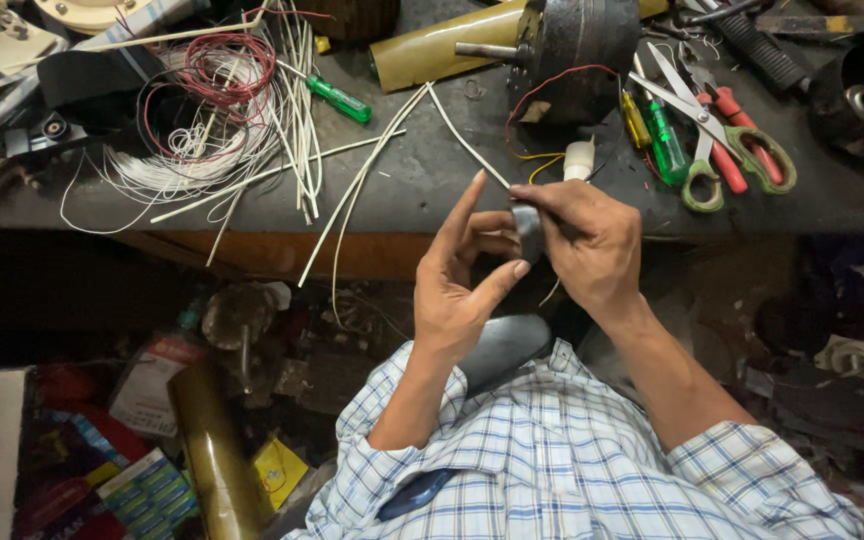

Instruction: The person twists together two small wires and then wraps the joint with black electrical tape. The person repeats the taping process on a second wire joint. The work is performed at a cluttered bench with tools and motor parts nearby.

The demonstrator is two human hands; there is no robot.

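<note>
A repair workshop: motor [577, 55], wire coils [217, 90], screwdrivers [337, 100], scissors [722, 135].
</note>
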